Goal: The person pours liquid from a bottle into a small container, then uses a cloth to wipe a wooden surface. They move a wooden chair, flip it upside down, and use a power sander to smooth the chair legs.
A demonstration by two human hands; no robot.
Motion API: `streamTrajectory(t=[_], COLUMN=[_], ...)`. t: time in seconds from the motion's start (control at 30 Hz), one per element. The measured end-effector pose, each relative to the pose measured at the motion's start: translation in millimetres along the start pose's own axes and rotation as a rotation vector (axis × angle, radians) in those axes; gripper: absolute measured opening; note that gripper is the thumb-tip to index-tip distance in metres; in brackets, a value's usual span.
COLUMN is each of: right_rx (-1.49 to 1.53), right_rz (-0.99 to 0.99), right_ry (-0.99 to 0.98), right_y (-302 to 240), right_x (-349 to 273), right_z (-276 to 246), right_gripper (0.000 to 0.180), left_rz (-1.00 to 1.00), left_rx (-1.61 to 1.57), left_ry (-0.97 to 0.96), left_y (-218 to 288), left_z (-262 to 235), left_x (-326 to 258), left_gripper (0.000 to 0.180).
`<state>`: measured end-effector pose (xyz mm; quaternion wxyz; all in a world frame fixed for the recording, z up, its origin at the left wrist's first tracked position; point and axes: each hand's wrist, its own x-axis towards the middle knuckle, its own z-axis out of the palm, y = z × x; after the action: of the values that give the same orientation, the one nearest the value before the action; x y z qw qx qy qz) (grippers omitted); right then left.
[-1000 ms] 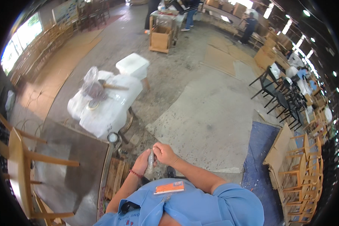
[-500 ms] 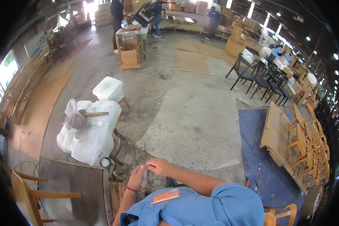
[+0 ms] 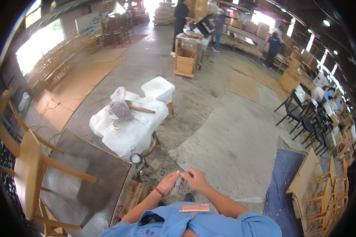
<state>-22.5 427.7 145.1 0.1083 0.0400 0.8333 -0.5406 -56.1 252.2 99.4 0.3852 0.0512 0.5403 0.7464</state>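
- Where the two hands meet just in front of the chest, a small pale, slim object (image 3: 178, 181) sits pinched between them; too small to tell what it is. Judged light and easily dropped. It may be stiff, as it stands upright without sagging, but that is not certain.
- Best hold, by my reading: a fingertip pinch at its two ends or along its narrow sides, not a full palm grip.
- Left hand (image 3: 169, 183), red bracelet at the wrist: fingers curled in and closed about the object's left side, forearm rising from the lower edge, elbow bent.
- Right hand (image 3: 195, 179): fingers closed down on the object's top and right side, thumb toward the left hand, forearm coming in from the lower right. Both hands touching, held over the concrete floor (image 3: 225, 138).
- Just left of the hands: dark flat board worktop (image 3: 95, 177), small round metal tin (image 3: 136, 158) at its far corner.
- Far left: pale wooden chair (image 3: 27, 170).
- Beyond: white plastic-wrapped bundles (image 3: 132, 132) carrying a wooden-handled hammer (image 3: 140, 108) and a clear plastic bag (image 3: 120, 104).
- Farther: open wooden crate (image 3: 186, 63), people standing at benches behind; black chairs (image 3: 300, 114) at right.
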Motion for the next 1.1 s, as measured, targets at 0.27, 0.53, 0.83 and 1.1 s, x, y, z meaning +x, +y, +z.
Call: streamTrajectory(t=[0.27,0.53,0.83,1.1], right_rx=[-0.134,-0.234,-0.614,-0.162], right_rz=[-0.406,-0.367,-0.291,-0.268], right_ry=[0.063,0.052,-0.189,0.191], right_y=[17.6,57.9,140.9,220.1], right_x=[8.6,16.5,59.2,48.4], right_z=[6.2,-39.0,-205.9,-383.8], right_gripper=[0.019,0.018,0.019,0.018], left_rz=[-0.039,-0.035,-0.236,-0.293], left_rx=[0.179,0.517,1.103,1.009], left_ry=[0.039,0.105,-0.082,-0.197], left_y=[2.9,-19.0,4.1,20.9], left_z=[-3.5,25.1,137.8,286.2], left_x=[-3.8,50.3,198.5,361.5], left_gripper=[0.049,0.053,0.049,0.045])
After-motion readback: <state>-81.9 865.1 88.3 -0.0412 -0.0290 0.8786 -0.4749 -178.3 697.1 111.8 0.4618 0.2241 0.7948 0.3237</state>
